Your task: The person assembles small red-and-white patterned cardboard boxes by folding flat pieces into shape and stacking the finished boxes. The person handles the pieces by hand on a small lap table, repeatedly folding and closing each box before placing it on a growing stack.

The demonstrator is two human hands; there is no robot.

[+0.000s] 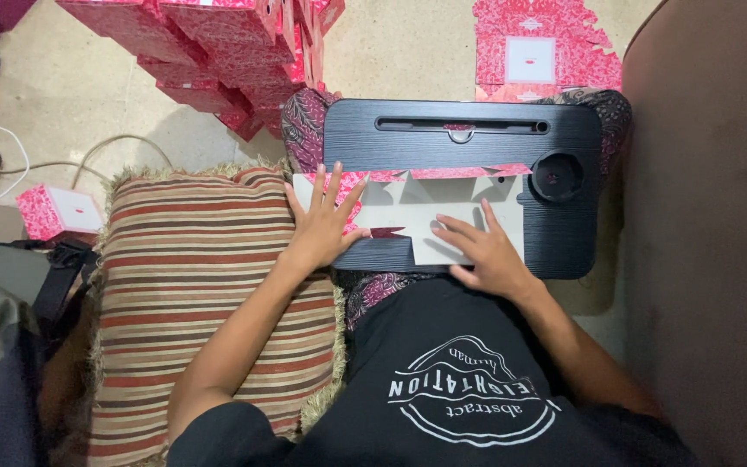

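Flat box blank lies under left hand and right hand, both spread open.

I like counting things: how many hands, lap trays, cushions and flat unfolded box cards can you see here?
Hands: 2, the left hand and the right hand
Black lap tray: 1
Striped cushion: 1
Flat box cards: 2, the one under the hands and the one on the floor
Total: 6

A flat unfolded pink-and-white cardboard box blank is laid on the black wooden lap desk; a striped fringed cushion is placed left, stacked pink boxes behind.
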